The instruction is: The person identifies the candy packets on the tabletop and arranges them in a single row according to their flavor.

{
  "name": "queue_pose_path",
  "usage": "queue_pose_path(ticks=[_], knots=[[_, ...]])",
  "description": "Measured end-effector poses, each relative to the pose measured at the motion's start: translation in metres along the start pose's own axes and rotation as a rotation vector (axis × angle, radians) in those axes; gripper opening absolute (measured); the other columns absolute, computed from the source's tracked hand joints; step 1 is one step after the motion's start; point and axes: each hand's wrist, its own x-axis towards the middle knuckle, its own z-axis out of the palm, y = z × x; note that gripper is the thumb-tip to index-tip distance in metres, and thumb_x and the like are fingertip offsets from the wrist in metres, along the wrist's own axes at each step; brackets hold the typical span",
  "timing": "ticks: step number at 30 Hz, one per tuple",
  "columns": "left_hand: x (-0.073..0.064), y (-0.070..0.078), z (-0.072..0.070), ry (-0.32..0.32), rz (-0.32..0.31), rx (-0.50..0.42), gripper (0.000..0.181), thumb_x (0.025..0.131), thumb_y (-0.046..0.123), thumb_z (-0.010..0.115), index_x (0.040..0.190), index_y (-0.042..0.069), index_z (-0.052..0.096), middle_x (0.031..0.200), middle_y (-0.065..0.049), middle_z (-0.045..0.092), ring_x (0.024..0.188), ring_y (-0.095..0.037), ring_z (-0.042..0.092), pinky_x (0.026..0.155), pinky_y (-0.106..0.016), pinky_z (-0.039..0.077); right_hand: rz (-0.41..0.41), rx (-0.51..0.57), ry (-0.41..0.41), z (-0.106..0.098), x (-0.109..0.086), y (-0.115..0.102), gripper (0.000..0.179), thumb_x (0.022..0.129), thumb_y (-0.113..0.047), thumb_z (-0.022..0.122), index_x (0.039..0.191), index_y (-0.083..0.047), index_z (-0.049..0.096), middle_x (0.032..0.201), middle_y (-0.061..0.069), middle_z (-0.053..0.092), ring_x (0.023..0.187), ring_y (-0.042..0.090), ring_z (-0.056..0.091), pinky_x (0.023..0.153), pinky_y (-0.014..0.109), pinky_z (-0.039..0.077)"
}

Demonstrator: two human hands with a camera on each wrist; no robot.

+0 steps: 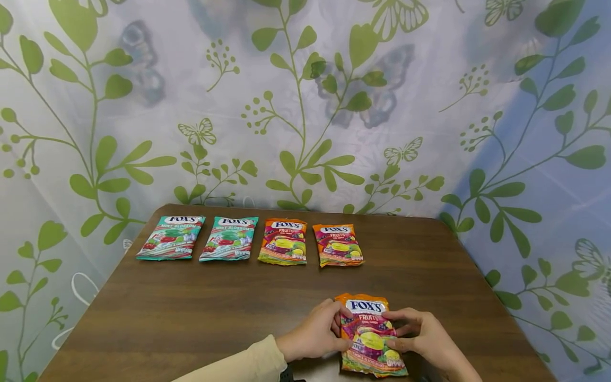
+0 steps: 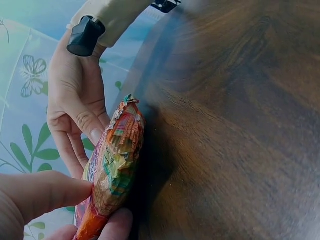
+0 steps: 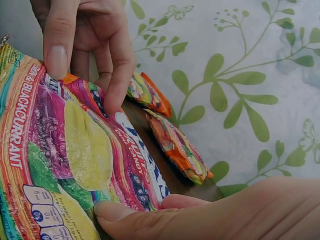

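Observation:
An orange and purple Fox's Fruits candy bag [image 1: 369,337] is held between both hands near the table's front edge, its printed face toward me. My left hand [image 1: 317,331] grips its left side, thumb on the front and fingers curled at the edge. On the opposite side my right hand [image 1: 425,337] pinches the bag, thumb low on the front. In the left wrist view the bag [image 2: 117,160] is seen edge-on, tilted up off the table, with a hand at each side. The right wrist view shows the bag's front [image 3: 90,145] close up, both thumbs on it.
At the back of the brown table [image 1: 215,313] lies a row of bags: two teal Mint Blossom bags [image 1: 172,237] [image 1: 229,238] at left, then two orange Fruits bags [image 1: 284,241] [image 1: 338,244]. A leaf-patterned curtain [image 1: 305,106] hangs behind.

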Motion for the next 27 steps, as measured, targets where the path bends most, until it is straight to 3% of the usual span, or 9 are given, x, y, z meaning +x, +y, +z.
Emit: queue_pose_path(ticks=[16, 20, 23, 27], knots=[[0.004, 0.007, 0.001, 0.009, -0.012, 0.001, 0.034, 0.089, 0.004, 0.089, 0.118, 0.007, 0.072, 0.095, 0.001, 0.054, 0.084, -0.010, 0.054, 0.079, -0.024, 0.045, -0.045, -0.055, 0.021, -0.003, -0.002, -0.005, 0.056, 0.092, -0.009, 0.089, 0.142, 0.007, 0.067, 0.145, 0.030, 0.059, 0.106, 0.030, 0.070, 0.080, 0.039, 0.064], [0.008, 0.007, -0.002, 0.007, 0.040, 0.023, 0.033, 0.089, 0.005, 0.089, 0.118, 0.004, 0.072, 0.094, 0.001, 0.054, 0.082, -0.009, 0.055, 0.079, -0.025, 0.047, -0.060, -0.060, 0.035, -0.004, -0.001, -0.007, 0.056, 0.092, -0.009, 0.090, 0.141, 0.007, 0.068, 0.144, 0.029, 0.061, 0.106, 0.030, 0.069, 0.080, 0.038, 0.064], [0.014, 0.002, -0.006, 0.005, 0.100, 0.097, 0.032, 0.093, 0.009, 0.086, 0.121, 0.003, 0.072, 0.095, 0.002, 0.053, 0.081, -0.007, 0.057, 0.077, -0.025, 0.050, -0.080, -0.068, 0.044, -0.006, 0.000, -0.010, 0.057, 0.092, -0.010, 0.090, 0.142, 0.007, 0.067, 0.143, 0.029, 0.062, 0.106, 0.031, 0.070, 0.080, 0.038, 0.064], [0.020, 0.009, -0.009, 0.013, 0.117, 0.113, 0.032, 0.094, 0.009, 0.086, 0.121, 0.002, 0.072, 0.095, 0.002, 0.054, 0.079, -0.007, 0.058, 0.074, -0.024, 0.052, -0.107, -0.098, 0.067, -0.010, 0.002, -0.015, 0.059, 0.090, -0.011, 0.092, 0.141, 0.007, 0.068, 0.144, 0.030, 0.062, 0.106, 0.032, 0.070, 0.080, 0.037, 0.064]])
